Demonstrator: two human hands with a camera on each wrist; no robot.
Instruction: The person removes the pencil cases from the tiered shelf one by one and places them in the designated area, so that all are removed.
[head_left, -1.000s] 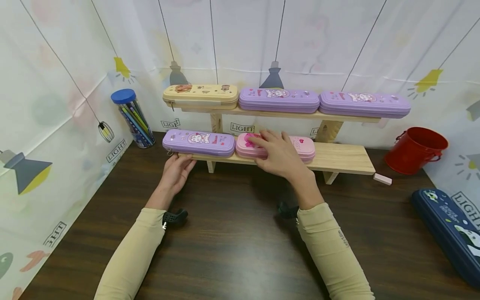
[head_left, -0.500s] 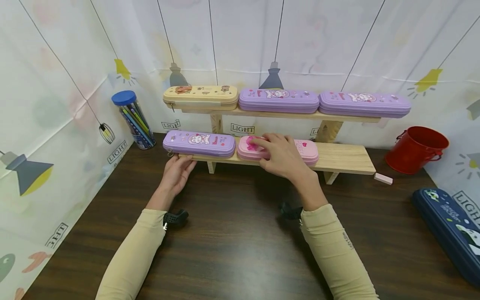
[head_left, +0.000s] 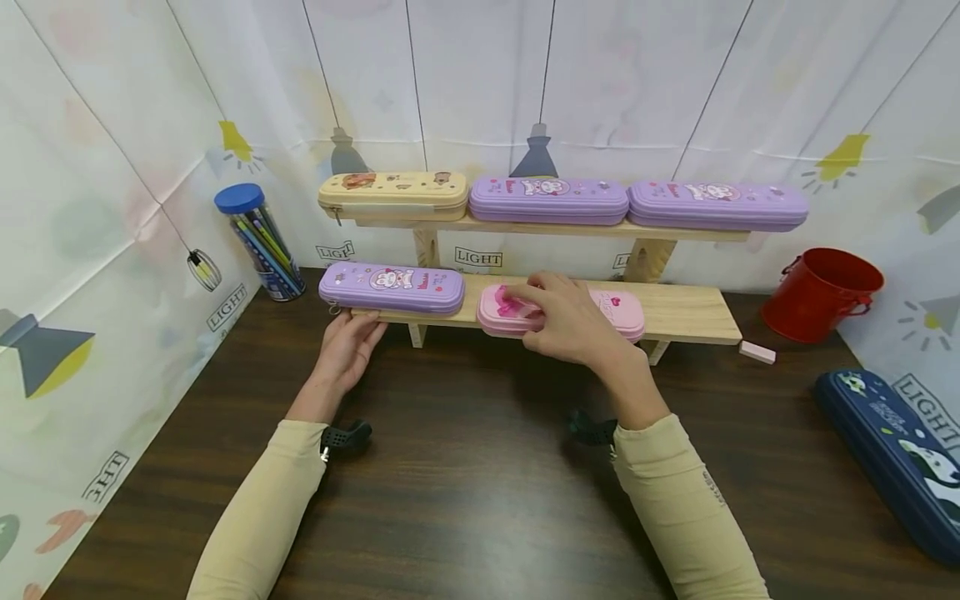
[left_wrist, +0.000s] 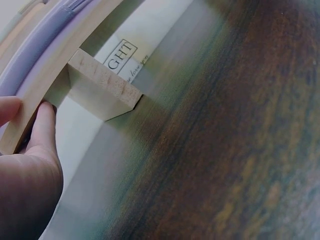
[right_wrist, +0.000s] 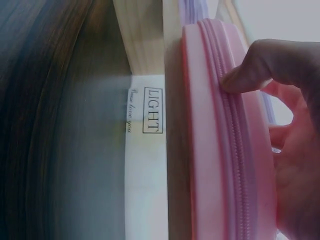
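My right hand (head_left: pixel 568 321) holds a pink pencil case (head_left: pixel 618 310) across its middle, on the lower board of a two-tier wooden shelf (head_left: pixel 682 312). In the right wrist view the thumb (right_wrist: pixel 245 77) presses the zipper side of the pink case (right_wrist: pixel 207 125), and the other fingers reach over its top. My left hand (head_left: pixel 347 350) grips the lower board's left end; the left wrist view has the board (left_wrist: pixel 55 75) between its digits. Just above that hand lies a purple pencil case (head_left: pixel 393 287), with a gap between it and the pink one.
Along the upper board stand a yellow pencil case (head_left: pixel 393 196) and two purple cases (head_left: pixel 551 202). A blue-lidded tub of pens (head_left: pixel 262 242) is at the back left. To the right are a red bucket (head_left: pixel 821 296), a small pale pink block (head_left: pixel 757 352) and a navy panda case (head_left: pixel 892 458).
The pink pencil case has slid right along the lower board under my right hand, opening a gap from the purple case. My left hand has kept its grip on the shelf.
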